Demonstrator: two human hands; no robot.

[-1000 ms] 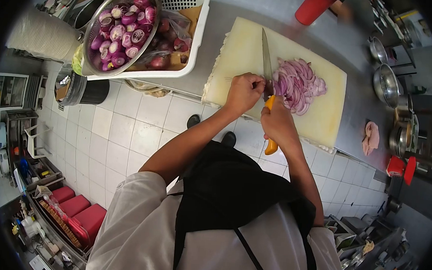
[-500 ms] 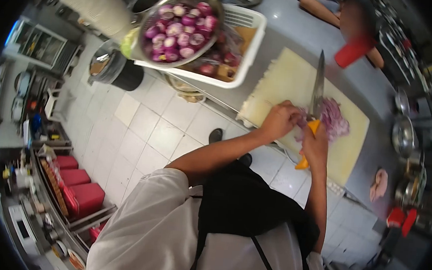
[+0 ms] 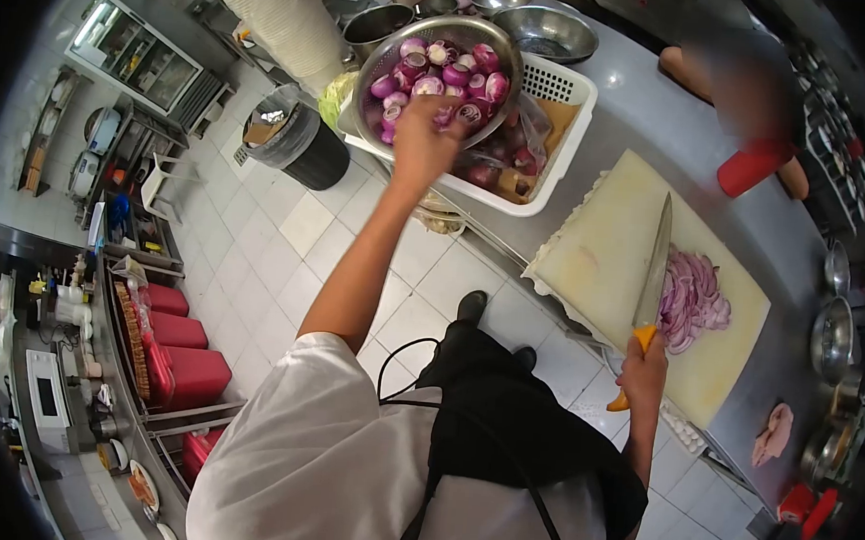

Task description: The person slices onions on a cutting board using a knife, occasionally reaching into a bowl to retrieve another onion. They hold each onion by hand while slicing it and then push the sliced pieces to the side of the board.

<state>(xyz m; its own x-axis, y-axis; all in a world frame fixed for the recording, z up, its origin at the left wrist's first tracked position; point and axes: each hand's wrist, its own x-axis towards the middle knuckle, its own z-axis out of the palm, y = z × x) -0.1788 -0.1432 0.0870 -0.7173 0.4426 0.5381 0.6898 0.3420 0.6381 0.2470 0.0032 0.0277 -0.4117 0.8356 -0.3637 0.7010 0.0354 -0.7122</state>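
Note:
My left hand (image 3: 427,141) reaches into a metal colander (image 3: 513,100) of peeled red onions (image 3: 412,65); its fingers are bent over the onions, and whether one is gripped is hidden. The colander rests on a white plastic basket (image 3: 582,110). My right hand (image 3: 643,370) is closed around the orange handle of a large knife (image 3: 658,261). Its blade lies over the pale cutting board (image 3: 595,241), pointing away from me. Right beside the blade is a pile of sliced red onion (image 3: 694,300).
Metal bowls (image 3: 544,34) stand behind the basket. Across the steel counter (image 3: 639,114) is another person's arm (image 3: 685,72) near a red object (image 3: 752,170). A pink cloth (image 3: 772,435) lies at the right. A black bin (image 3: 315,153) stands on the floor.
My left hand has left the cutting board and moved up and left into the colander. My right hand, with the knife, is no longer beside it. The whole view has shifted.

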